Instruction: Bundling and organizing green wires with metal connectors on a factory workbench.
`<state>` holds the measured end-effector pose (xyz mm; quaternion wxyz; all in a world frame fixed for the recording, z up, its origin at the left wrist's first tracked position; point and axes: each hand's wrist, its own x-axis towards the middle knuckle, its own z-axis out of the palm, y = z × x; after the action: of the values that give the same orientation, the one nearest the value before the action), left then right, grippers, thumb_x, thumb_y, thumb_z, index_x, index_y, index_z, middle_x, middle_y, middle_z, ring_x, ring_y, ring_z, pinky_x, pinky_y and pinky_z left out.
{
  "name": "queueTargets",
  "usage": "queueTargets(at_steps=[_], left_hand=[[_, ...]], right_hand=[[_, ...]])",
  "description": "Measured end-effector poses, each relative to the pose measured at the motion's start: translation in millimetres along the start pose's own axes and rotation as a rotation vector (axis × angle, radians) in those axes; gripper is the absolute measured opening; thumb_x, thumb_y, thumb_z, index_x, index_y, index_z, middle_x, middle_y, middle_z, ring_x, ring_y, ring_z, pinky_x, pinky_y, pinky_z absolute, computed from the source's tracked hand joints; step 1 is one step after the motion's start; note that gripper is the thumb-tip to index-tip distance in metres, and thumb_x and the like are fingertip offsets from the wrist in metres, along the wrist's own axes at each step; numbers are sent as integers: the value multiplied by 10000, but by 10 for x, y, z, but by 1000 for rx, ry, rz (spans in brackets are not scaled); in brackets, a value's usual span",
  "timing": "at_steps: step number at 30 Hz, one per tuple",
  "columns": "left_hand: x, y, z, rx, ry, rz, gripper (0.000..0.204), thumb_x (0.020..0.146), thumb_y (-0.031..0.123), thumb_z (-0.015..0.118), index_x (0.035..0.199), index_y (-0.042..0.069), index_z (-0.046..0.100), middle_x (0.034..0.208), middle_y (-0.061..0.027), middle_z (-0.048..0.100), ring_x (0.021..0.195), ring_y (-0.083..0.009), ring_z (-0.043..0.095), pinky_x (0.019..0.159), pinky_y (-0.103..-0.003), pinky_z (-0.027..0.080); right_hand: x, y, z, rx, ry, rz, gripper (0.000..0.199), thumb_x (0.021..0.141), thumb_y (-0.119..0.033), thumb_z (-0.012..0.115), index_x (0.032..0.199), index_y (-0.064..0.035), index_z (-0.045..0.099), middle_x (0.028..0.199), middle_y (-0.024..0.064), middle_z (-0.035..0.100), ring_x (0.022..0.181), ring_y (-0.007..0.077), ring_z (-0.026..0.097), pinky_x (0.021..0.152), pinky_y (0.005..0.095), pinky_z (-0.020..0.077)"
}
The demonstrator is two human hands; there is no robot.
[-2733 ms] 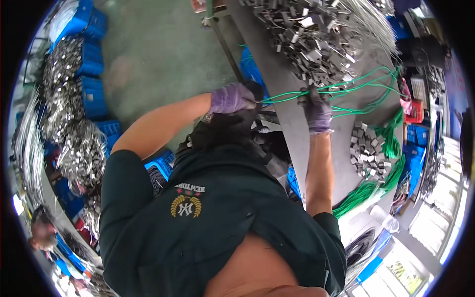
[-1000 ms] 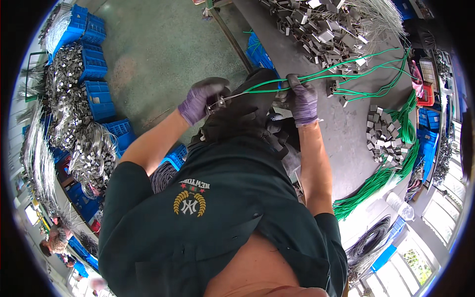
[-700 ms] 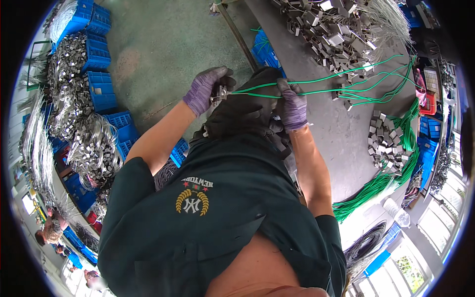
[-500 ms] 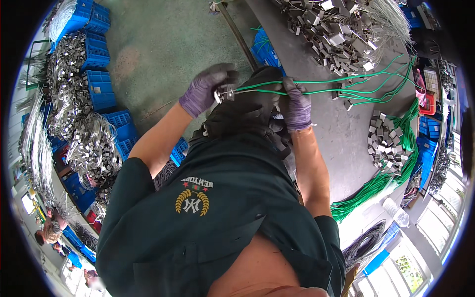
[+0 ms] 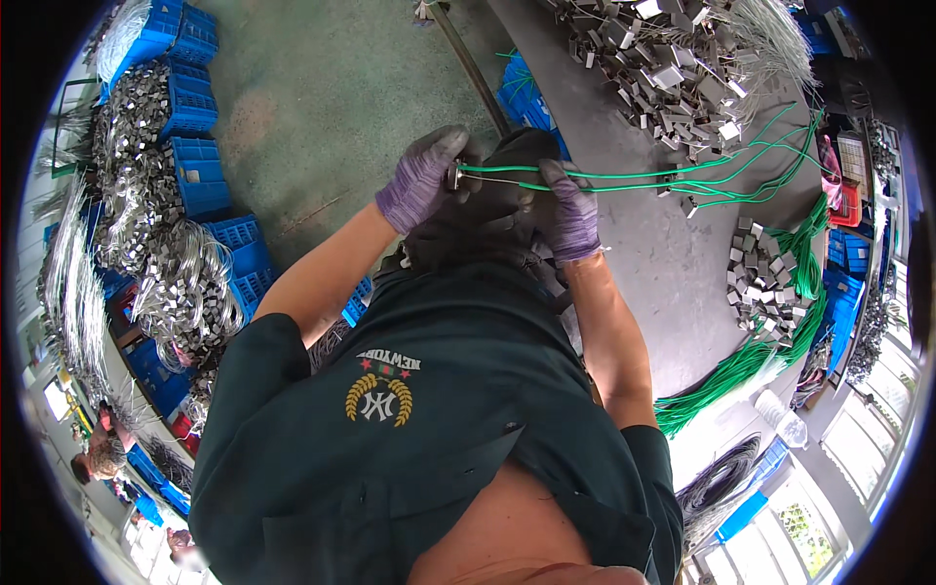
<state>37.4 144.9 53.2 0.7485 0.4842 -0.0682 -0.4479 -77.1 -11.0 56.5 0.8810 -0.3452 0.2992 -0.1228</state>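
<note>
Green wires (image 5: pixel 624 178) pinched in both hands (image 5: pixel 497 195)

Purple gloves (image 5: pixel 421 185) cover both hands; the wires (image 5: pixel 634 177) are green, the desk (image 5: pixel 663 263) grey, the crates (image 5: pixel 200 175) blue, the shirt (image 5: pixel 429 429) dark green.

— Any packages, labels or screens here?
— Barely. A clear plastic bottle (image 5: pixel 786 422) lies at the worktop's near right edge, and a red tray (image 5: pixel 846 200) sits far right. No signs or screens.
</note>
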Motion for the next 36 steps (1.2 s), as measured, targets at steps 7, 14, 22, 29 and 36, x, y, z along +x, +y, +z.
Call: queueTargets(at_steps=[7,14,22,29,36], left_hand=[[43,-53,91,-45,-2,-93,429,836,463,499,865,36,478,782,-110,567,676,-177,568,578,-285,462],[5,44,161,310,-78,269,224,790,90,585,963,35,453,821,-49,531,659,-95,539,580,-233,449],[-48,-131,331,535,13,409,292,790,76,594,1000,56,392,851,-66,522,676,-102,529,571,-233,460],[-28,-76,346,359,103,372,276,753,56,634,912,61,409,743,-47,534,559,-91,508,465,-220,416],[16,-12,282,299,227,307,256,772,102,635,877,61,405,694,-39,521,497,-89,470,425,-217,378]], right_hand=[[68,44,-9,-99,-110,-39,199,793,-195,598,795,-5,540,691,120,590,557,178,552,512,282,450],[-45,-201,193,-25,-125,0,236,802,-242,580,772,-10,553,697,101,593,653,166,563,594,303,457],[10,-34,58,-225,13,-162,149,803,-157,600,765,-19,558,616,57,567,528,129,523,526,247,433],[-120,-82,159,-33,-37,-19,174,838,-181,553,857,-9,568,652,64,580,568,138,561,536,251,455],[-5,-168,-251,-200,-61,-40,184,854,-192,534,859,-10,567,653,59,565,538,129,531,498,248,434]])
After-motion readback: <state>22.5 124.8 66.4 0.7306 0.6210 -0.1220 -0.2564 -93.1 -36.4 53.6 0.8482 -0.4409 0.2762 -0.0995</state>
